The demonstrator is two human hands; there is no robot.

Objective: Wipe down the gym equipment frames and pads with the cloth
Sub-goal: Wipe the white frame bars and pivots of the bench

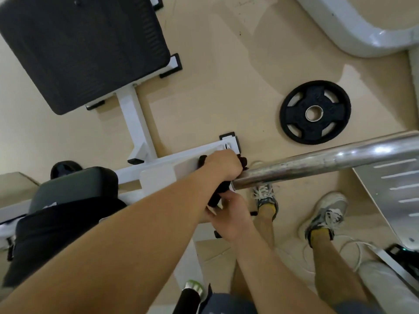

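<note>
My left hand [223, 166] is closed over a black cloth [215, 194] and presses it around the near end of a chrome bar [317, 159]. Bits of the cloth stick out on either side of the fist. The bar runs off to the right edge. Just below, my right hand [232, 217] is curled at the cloth's hanging tail, fingers closed. Under both hands lies the white frame [179, 158] of a bench. Its big black pad [79, 48] is at the upper left, and a smaller dark pad [74, 186] sits at the left.
A black weight plate [315, 112] lies flat on the beige floor to the right. My two feet in grey sneakers [325, 215] stand under the bar. A grey metal footplate [396, 200] is at the right edge and a white machine shroud [362, 26] at the top right.
</note>
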